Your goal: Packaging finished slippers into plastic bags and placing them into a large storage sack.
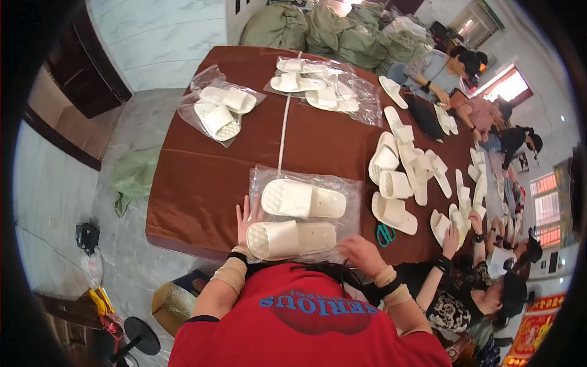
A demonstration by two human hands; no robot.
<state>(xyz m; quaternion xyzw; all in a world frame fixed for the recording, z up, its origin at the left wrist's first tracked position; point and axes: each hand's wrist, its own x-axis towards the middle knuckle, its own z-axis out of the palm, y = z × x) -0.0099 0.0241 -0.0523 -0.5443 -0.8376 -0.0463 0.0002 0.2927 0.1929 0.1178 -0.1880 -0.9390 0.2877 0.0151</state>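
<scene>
Two white slippers, an upper slipper [304,199] and a lower slipper [291,240], lie side by side with a clear plastic bag [350,211] around them. Their toe ends point left. My left hand [249,214] is open at the bag's left edge, fingers spread beside the toes and partly hidden by the slippers. By the lower right corner of the bag is my right hand [365,254], its fingers curled in. Whatever is between its fingertips, if anything, is too small to make out.
The brown-covered table [214,183] holds a bagged slipper pair [220,125] at far left and more bagged slippers [298,82] at the back. Loose slippers [394,183] and a teal looped item [385,235] lie right. Co-workers [449,300] sit along the right side; green sacks [339,30] stand behind.
</scene>
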